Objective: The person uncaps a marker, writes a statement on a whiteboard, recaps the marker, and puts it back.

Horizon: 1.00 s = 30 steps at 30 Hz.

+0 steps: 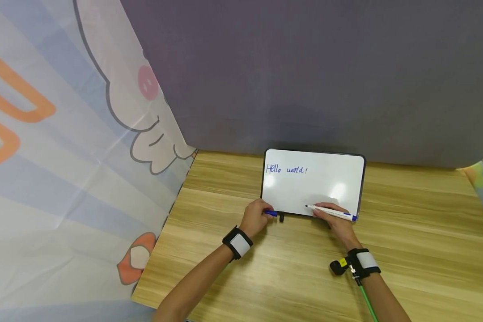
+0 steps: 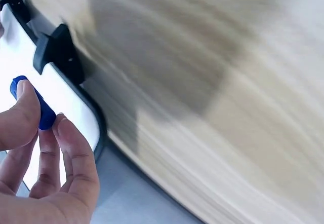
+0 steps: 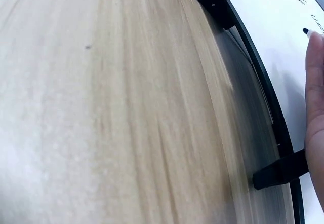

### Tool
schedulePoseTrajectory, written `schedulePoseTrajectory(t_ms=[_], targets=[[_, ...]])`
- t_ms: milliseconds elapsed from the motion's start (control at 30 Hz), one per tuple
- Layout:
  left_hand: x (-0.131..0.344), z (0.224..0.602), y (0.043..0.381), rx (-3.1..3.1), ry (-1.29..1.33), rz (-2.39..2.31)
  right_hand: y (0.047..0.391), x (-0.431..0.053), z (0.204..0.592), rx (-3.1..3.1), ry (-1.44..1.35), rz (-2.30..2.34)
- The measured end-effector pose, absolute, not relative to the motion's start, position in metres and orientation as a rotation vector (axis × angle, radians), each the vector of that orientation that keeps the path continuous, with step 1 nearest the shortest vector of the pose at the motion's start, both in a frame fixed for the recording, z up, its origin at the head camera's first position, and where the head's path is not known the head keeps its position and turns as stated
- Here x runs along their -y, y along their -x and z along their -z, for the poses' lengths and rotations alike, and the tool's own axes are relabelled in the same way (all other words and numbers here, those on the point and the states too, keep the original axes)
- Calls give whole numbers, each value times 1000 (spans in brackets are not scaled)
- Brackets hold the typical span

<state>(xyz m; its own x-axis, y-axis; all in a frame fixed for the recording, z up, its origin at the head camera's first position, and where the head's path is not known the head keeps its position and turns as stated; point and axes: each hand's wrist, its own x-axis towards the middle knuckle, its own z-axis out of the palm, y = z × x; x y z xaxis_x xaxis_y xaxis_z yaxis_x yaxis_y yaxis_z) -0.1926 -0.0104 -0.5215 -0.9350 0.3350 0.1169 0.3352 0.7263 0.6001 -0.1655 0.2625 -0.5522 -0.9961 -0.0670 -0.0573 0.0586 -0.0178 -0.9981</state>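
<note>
A small whiteboard [image 1: 326, 179] with a black frame stands at the back of the wooden table, with "Hello world!" [image 1: 286, 169] in blue on its upper left. My left hand [image 1: 255, 218] pinches a blue marker cap [image 2: 35, 102] between thumb and fingers, near the board's lower left corner. In my right hand [image 1: 340, 226] is a white marker [image 1: 332, 211], uncapped, its dark tip pointing left over the board's lower part. The marker's blue back end lies near the lower right corner. In the right wrist view, the tip [image 3: 306, 31] shows beyond the fingers.
Black feet or clips [image 2: 63, 54] stick out from the board's lower edge, another [image 3: 281, 171] beside my right hand. The wooden table [image 1: 294, 273] spreads around the board. A dark grey panel [image 1: 306, 80] rises behind, and a printed cloth [image 1: 84, 179] hangs at the left.
</note>
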Motion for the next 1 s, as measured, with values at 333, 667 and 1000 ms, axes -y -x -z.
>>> schedulePoseTrajectory(t_ms=[333,667,1000], targets=[[-6,519,196,2914,592,977,166,-259,553,-2111,44,2174],[-15,516,197,2926,594,966,168,-258,556,-2077,73,2171],[-23,511,196,2904,581,985,167,-252,556,-2063,97,2146]])
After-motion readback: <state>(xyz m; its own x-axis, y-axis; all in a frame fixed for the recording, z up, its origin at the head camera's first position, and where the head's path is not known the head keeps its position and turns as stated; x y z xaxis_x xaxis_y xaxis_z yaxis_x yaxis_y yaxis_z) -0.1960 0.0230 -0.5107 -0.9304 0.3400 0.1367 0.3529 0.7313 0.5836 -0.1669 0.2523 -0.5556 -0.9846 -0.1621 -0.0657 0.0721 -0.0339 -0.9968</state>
